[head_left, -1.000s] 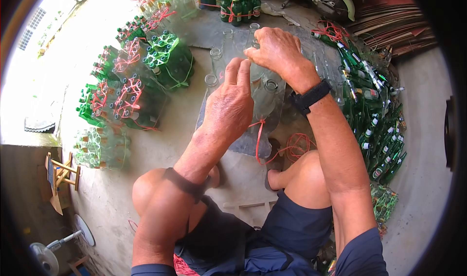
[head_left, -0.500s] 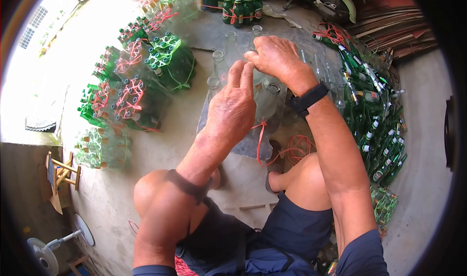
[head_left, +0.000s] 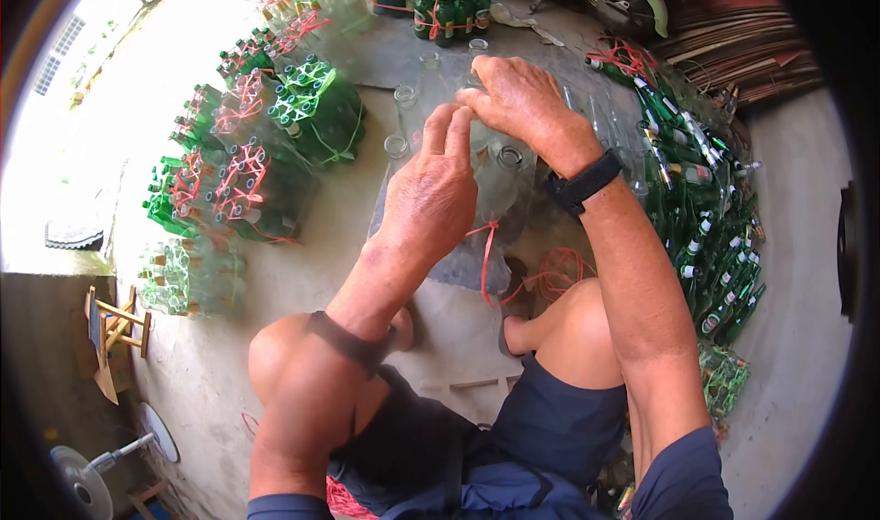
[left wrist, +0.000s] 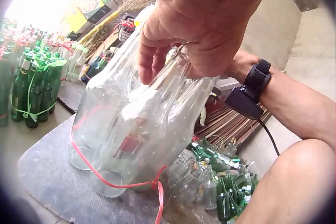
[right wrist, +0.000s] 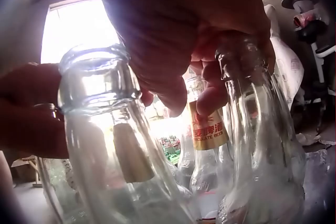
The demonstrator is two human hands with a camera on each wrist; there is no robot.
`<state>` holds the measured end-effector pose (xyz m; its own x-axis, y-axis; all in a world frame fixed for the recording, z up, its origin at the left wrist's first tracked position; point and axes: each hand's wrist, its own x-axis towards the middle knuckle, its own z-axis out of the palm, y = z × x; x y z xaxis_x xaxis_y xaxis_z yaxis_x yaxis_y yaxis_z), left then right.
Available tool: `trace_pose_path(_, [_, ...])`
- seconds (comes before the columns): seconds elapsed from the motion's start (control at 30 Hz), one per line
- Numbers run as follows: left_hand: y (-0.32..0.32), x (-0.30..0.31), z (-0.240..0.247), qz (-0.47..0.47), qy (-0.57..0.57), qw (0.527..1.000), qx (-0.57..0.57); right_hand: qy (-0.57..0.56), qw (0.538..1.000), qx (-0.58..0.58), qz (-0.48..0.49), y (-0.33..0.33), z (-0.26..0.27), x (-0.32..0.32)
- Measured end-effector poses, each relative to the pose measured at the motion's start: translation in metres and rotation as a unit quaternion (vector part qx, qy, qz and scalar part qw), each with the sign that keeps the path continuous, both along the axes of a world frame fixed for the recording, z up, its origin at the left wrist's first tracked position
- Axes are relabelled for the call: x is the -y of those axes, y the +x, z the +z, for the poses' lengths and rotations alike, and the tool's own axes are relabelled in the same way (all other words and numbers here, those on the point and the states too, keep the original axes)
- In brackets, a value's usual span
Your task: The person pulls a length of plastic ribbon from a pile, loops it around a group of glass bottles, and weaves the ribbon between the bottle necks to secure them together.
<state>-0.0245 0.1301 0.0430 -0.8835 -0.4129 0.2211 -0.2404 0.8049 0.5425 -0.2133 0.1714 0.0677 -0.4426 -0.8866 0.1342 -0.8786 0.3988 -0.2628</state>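
Note:
A cluster of clear glass bottles [left wrist: 152, 113] stands upright on a grey board [left wrist: 44, 169]. Red string [left wrist: 160, 200] runs round their lower part, knotted at the near side with a loose end. From above, my left hand [head_left: 431, 195] grips a bottle neck at the near left of the cluster, its fingers curled down among the necks. My right hand [head_left: 527, 103] holds another neck farther back, fingers bent round the glass in the right wrist view. Between them there, one bottle shows a gold neck label [right wrist: 209, 132]. Both palms hide parts of the necks.
Tied bundles of green bottles [head_left: 321, 117] and clear bottles [head_left: 188, 277] line the left. Loose green bottles [head_left: 697, 227] pile up at the right. More red string [head_left: 559, 268] lies by the right foot. A motorbike wheel [head_left: 632, 7] is at the back.
Both hands stay at the bottle necks with only slight shifts. The whole head view dips a little and returns.

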Motion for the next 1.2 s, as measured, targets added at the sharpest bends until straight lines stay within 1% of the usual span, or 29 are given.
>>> trace_pose_path(0.03, [0.000,0.000,-0.001,-0.001,-0.007,1.000,0.001,-0.024,1.000,0.001,0.007,-0.001,0.000,-0.001])
trace_pose_path(0.13, [-0.001,0.001,-0.001,-0.004,-0.013,1.000,0.005,-0.042,0.999,0.002,-0.007,0.002,-0.006,0.001])
trace_pose_path(0.27, [-0.001,0.002,0.001,-0.005,-0.014,1.000,0.008,-0.037,0.999,-0.027,-0.009,0.003,-0.011,-0.002])
trace_pose_path(0.33, [-0.001,0.002,-0.001,-0.005,-0.009,1.000,0.008,-0.133,0.990,-0.050,-0.003,0.005,-0.005,-0.010])
trace_pose_path(0.37, [-0.001,0.002,-0.004,-0.005,-0.020,1.000,-0.005,-0.132,0.990,-0.050,-0.001,0.004,0.000,-0.014])
trace_pose_path(0.43, [-0.001,0.003,-0.005,-0.005,-0.030,0.999,-0.015,-0.208,0.977,-0.041,0.020,-0.004,0.015,-0.027])
trace_pose_path(0.5, [-0.001,0.002,-0.001,-0.001,-0.023,1.000,-0.002,-0.194,0.980,-0.027,0.032,-0.008,0.033,-0.043])
trace_pose_path(0.57, [0.000,0.004,-0.005,-0.005,-0.024,0.999,-0.021,-0.069,0.994,0.074,0.044,0.002,0.055,-0.067])
trace_pose_path(0.6, [0.000,0.004,-0.006,-0.011,-0.028,0.999,-0.041,-0.055,0.993,0.076,0.075,0.000,0.053,-0.077])
trace_pose_path(0.63, [-0.001,0.005,-0.006,-0.009,-0.025,0.999,-0.044,-0.052,0.993,0.073,0.077,0.003,0.054,-0.087])
trace_pose_path(0.67, [0.000,0.006,-0.006,-0.015,-0.023,0.998,-0.050,0.007,0.987,0.140,0.084,0.011,0.055,-0.099])
trace_pose_path(0.7, [0.001,0.007,-0.006,-0.021,-0.021,0.998,-0.054,0.066,0.972,0.208,0.091,0.018,0.055,-0.111])
trace_pose_path(0.77, [0.000,0.009,-0.008,-0.017,-0.018,0.998,-0.051,0.098,0.946,0.296,0.089,0.025,0.041,-0.135])
trace_pose_path(0.8, [0.000,0.009,-0.009,-0.014,-0.015,0.999,-0.049,0.133,0.925,0.348,0.081,0.021,0.028,-0.146])
trace_pose_path(0.83, [0.001,0.008,-0.009,-0.013,-0.015,0.999,-0.049,0.133,0.925,0.347,0.081,0.016,0.014,-0.155])
trace_pose_path(0.9, [0.001,0.006,-0.006,-0.013,-0.016,0.999,-0.049,0.155,0.844,0.513,0.000,0.007,-0.011,-0.170])
trace_pose_path(0.93, [0.001,0.006,-0.003,-0.013,-0.019,0.998,-0.051,0.163,0.837,0.523,-0.005,0.003,-0.021,-0.173])
trace_pose_path(0.97, [0.001,0.005,0.000,-0.012,0.005,0.999,-0.045,0.161,0.837,0.523,-0.004,0.004,-0.034,-0.176])
trace_pose_path(1.0, [0.001,0.005,0.003,-0.011,0.028,0.999,-0.038,0.150,0.822,0.550,-0.013,0.007,-0.048,-0.179])
trace_pose_path(1.07, [0.004,0.005,0.010,-0.016,0.023,0.999,-0.045,0.142,0.781,0.607,-0.026,0.015,-0.076,-0.181])
trace_pose_path(1.1, [0.005,0.004,0.013,-0.020,0.021,0.998,-0.053,0.140,0.774,0.617,-0.015,0.023,-0.084,-0.179])
trace_pose_path(1.17, [0.007,0.004,0.016,-0.019,0.016,0.998,-0.059,0.129,0.765,0.630,0.024,0.032,-0.116,-0.178])
trace_pose_path(1.2, [0.009,0.004,0.017,-0.015,0.014,0.998,-0.064,0.125,0.765,0.631,0.025,0.037,-0.121,-0.175])
